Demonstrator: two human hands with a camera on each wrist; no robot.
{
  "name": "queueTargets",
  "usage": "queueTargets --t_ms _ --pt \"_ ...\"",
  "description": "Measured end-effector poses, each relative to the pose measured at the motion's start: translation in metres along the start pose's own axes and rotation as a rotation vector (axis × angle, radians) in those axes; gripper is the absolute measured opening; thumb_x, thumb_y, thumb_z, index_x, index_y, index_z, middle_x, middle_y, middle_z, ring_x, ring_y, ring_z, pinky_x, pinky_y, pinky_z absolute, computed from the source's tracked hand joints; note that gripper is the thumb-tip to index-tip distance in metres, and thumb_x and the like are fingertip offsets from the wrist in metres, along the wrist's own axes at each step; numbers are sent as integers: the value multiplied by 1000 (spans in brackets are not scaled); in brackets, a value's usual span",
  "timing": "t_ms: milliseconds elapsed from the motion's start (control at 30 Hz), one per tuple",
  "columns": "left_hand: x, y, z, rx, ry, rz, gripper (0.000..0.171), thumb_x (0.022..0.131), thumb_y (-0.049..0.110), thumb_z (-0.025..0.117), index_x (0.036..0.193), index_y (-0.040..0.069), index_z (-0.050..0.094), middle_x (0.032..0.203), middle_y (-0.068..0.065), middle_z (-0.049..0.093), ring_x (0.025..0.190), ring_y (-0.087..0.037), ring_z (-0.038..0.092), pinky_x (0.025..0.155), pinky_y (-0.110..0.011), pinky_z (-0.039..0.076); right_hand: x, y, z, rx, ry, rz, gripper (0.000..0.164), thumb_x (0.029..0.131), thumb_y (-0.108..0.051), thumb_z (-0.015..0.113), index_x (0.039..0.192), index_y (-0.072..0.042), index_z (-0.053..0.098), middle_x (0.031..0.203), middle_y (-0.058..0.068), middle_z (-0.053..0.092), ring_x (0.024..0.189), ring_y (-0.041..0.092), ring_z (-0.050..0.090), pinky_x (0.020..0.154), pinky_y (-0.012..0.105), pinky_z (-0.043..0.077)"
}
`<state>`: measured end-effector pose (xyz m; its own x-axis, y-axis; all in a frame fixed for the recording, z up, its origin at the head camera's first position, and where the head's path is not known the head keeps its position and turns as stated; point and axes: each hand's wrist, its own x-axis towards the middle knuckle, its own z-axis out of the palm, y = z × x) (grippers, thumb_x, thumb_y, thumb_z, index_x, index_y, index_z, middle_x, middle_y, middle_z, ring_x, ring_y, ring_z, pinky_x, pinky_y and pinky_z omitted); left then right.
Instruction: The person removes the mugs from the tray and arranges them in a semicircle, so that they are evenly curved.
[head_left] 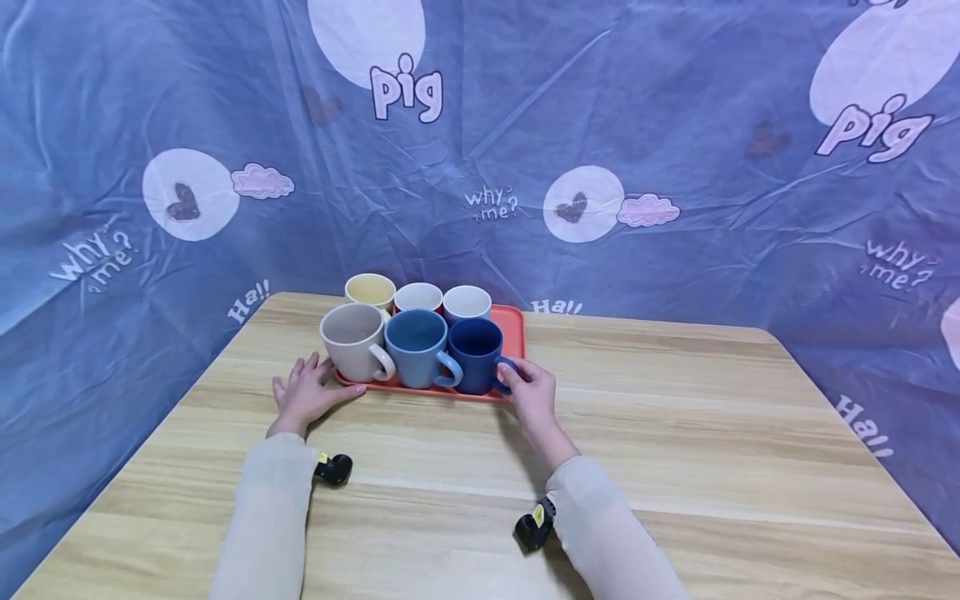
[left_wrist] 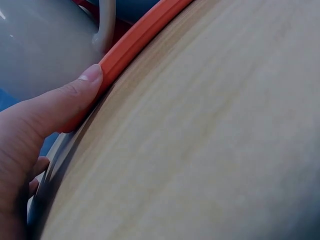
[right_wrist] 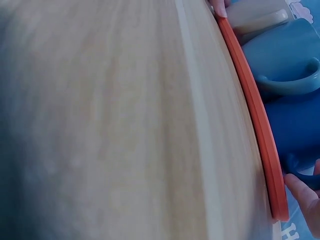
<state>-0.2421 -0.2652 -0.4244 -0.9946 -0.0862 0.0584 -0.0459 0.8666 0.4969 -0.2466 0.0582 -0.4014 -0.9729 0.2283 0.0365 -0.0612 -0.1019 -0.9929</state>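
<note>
A red-orange tray (head_left: 513,331) carries several mugs in two rows. Along its front stand a pale grey mug (head_left: 349,342), a light blue mug (head_left: 415,358) and a navy mug (head_left: 474,363), their handles facing right. My right hand (head_left: 534,396) pinches the navy mug's handle, low by the tray's right front corner. At the left front corner my left hand (head_left: 311,396) is spread beside the grey mug. Its thumb (left_wrist: 75,95) presses on the tray's rim in the left wrist view; its other fingers are mostly hidden there.
A yellow mug (head_left: 370,287), a white-lined mug with some red outside (head_left: 418,296) and a pale blue mug (head_left: 467,302) form the back row. The wooden table (head_left: 675,433) extends around the tray. Behind hangs a blue printed cloth (head_left: 480,150).
</note>
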Motion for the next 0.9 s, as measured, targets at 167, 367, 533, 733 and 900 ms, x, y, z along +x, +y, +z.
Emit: queueTargets --t_ms 167,367,533,733,900 --pt "-1 0 0 -5 -4 -2 94 63 64 59 133 7 33 136 -28 15 123 -44 3 86 -64 -12 -1 1 0 -2 0 -35 18 77 -6 64 92 3 65 75 9 60 66 21 57 59 40 50" --pt "-1 -1 0 -8 -8 -5 96 62 66 59 133 7 33 136 -28 15 123 -44 2 86 -63 -13 -2 1 -1 -6 -11 -66 17 77 -5 64 91 4 65 73 8 60 66 21 58 58 39 50" --pt "0 -1 2 -5 -12 -4 97 62 68 57 134 7 32 136 -28 14 123 -44 2 85 -64 -13 -4 0 -2 -17 -15 -69 18 77 -5 64 92 5 65 76 9 61 67 21 59 60 40 50" --pt "-1 -2 1 -1 -7 -6 97 62 68 57 133 7 32 136 -28 14 123 -44 2 86 -64 -13 -1 3 -6 21 -24 -78 19 77 -7 65 93 4 65 81 16 61 70 25 58 58 38 50" --pt "-1 -1 0 2 -7 -7 97 61 68 57 133 8 33 136 -27 15 123 -44 3 86 -64 -12 12 21 -12 121 -55 -99 18 75 -9 66 91 -1 66 83 14 60 74 26 59 60 39 50"
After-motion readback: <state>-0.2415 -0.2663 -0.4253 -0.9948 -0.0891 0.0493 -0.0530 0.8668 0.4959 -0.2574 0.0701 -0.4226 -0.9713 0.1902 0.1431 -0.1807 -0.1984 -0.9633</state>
